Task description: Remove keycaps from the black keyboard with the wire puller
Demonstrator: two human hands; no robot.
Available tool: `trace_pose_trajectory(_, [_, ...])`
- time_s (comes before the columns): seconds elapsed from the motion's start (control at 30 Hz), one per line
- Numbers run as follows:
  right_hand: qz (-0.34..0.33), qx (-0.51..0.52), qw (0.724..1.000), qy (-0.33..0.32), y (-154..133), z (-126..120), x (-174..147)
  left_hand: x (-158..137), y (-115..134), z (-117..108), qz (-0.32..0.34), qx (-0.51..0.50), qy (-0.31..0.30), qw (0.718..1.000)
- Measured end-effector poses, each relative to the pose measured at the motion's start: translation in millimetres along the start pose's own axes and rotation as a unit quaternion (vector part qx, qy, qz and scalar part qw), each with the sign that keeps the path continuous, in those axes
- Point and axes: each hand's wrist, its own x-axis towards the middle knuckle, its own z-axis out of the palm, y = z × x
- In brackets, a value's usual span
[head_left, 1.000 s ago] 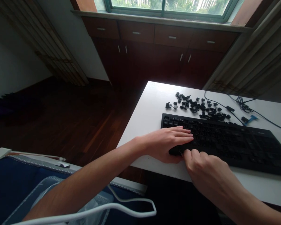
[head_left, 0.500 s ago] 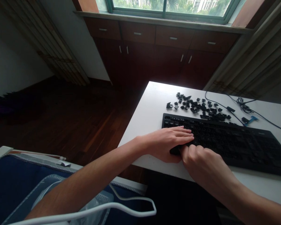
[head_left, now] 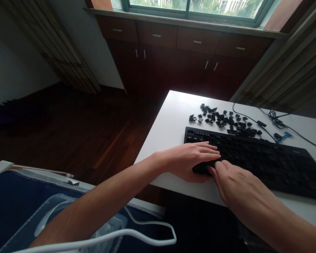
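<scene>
A person's left hand (head_left: pixel 192 160) lies flat and open across the near-left corner of a black keyboard (head_left: pixel 255 158) on the white table (head_left: pixel 171 119), the right hand (head_left: pixel 233 182), fingers loosely extended, pressing beside it; a hard push could scatter the loose keycaps (head_left: pixel 223 121) behind.

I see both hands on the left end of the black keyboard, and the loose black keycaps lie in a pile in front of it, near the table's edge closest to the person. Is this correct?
Not quite. The head view shows the loose keycaps behind the keyboard, on the window side of the white table. The rest holds: the left hand and right hand rest on its left end.
</scene>
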Motion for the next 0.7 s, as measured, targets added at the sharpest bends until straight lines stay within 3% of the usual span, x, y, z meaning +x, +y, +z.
trace_pose_trajectory(0.1, [0.090, 0.087, 0.990, -0.065, 4, 5, 0, 1, 0, -2, 0.001, -0.016, 0.016, 1.000])
trace_pose_trajectory(0.23, [0.134, 0.185, 0.968, -0.106, 8, 2, 5, 2, 1, -5, 0.027, -0.029, 0.033, 0.999])
trace_pose_trajectory(0.47, [0.209, 0.313, 0.926, -0.040, 15, -1, 2, 1, -1, -9, 0.039, -0.029, 0.063, 0.997])
trace_pose_trajectory(0.7, [0.246, 0.482, 0.840, -0.037, 18, 1, -16, 1, -1, -10, 0.026, -0.038, 0.060, 0.997])
